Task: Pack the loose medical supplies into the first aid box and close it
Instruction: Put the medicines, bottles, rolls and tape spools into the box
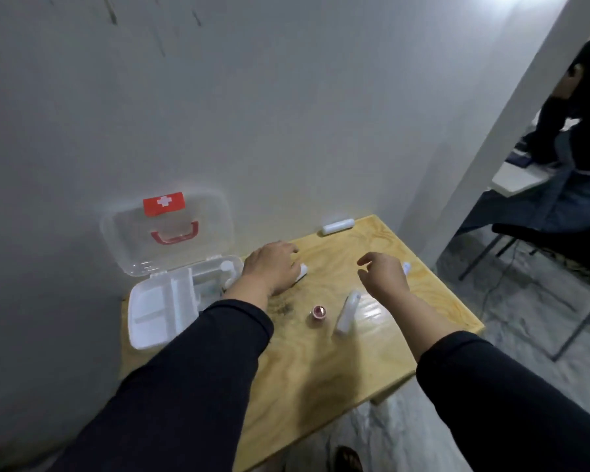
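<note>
The first aid box point(171, 267) stands open at the back left of the table point(321, 352), against the wall point(286, 97). Its clear lid point(167, 229) is raised and leans on the wall, showing one red label with a white cross and one red handle. A white divided tray point(160, 311) sits over the near part of the box, with nothing visible in its compartments; behind it a few pale items lie in the box, too blurred to count. Four loose supplies show on the table: a white roll point(338, 225) at the far edge, a white bottle point(346, 311) lying on its side near the middle, a small round red-topped piece point(319, 312) just left of the bottle, and a small white item point(406, 267) half hidden behind the right hand. A fifth white item point(302, 271) peeks out from under the left hand. The left hand point(273, 267) lies palm down just right of the box, fingers curled over that item and touching it; whether it is gripped cannot be told. The right hand point(384, 274) hovers above the table, fingers loosely spread and bent, holding nothing. Both arms wear dark sleeves. The table is small, of pale wood with a clear grain, with dark smudges near the left wrist. The wall is plain grey-white with a few dark marks high up. The floor point(525, 318) to the right is mottled grey. Beyond a white pillar point(511, 131) at the right another person point(579, 137) in dark clothes sits at a second table, with a dark chair point(542, 240) nearby.
</note>
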Available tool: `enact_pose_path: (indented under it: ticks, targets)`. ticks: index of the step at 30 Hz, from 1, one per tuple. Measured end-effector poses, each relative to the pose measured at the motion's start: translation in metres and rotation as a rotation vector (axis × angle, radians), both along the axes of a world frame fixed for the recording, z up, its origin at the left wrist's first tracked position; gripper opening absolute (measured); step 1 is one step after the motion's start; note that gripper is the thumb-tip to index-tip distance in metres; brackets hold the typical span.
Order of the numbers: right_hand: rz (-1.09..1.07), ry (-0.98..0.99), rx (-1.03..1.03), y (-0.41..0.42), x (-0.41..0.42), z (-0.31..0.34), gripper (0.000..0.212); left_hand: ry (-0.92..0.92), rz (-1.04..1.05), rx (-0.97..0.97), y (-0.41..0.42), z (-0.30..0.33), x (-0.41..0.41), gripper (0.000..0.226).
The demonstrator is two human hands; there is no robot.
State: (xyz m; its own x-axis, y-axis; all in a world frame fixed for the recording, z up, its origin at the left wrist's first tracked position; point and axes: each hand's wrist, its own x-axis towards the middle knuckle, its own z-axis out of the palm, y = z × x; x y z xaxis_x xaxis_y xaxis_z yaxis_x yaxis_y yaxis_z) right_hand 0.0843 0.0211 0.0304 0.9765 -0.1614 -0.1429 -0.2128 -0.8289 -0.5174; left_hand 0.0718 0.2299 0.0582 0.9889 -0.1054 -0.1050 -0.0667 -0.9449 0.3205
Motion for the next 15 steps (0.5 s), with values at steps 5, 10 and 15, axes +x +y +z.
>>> enact_pose_path:
  ticks: [5, 10, 15]
  targets:
    - [-0.168, 0.048, 0.031, -0.055, 0.018, -0.027, 0.028, 0.134, -0.054, -0.001, -0.051, -0.025, 0.017, 0.046]
    - [-0.288, 0.104, 0.084, -0.086, 0.039, -0.05, 0.034, 0.209, -0.113, 0.061, -0.079, -0.047, 0.038, 0.046]
    - [-0.348, 0.158, 0.152, -0.095, 0.057, -0.068, 0.033, 0.288, -0.112, 0.052, -0.093, -0.065, 0.046, 0.045]
